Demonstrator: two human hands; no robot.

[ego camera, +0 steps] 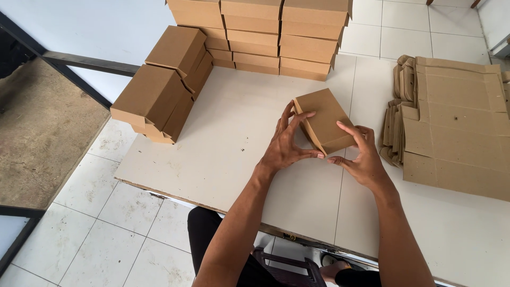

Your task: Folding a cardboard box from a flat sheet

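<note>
Hands hold a small brown cardboard box (pixel 324 121) on a white board table (pixel 234 138). The box is shut and sits near the middle of the table. Its long side runs from the far left to the near right, so one short end points down toward the person and a bit to the right. The left hand (pixel 287 143) is on the left side of the box. Its fingers are spread wide, and the tips touch the left edge and top of the box, with the thumb reaching to the near corner. The right hand (pixel 362 157) is at the near right corner of the box. Its fingers are spread too, with one finger lying on the top by that corner and the thumb pointing at the near end. To the right of the box lies a pile of flat, unfolded cardboard sheets (pixel 451 122). Behind the box, at the far edge of the table, stands a stack of finished boxes (pixel 276 34). To the far left of the box, more finished boxes (pixel 164 85) lean in a tilted pile.
</note>
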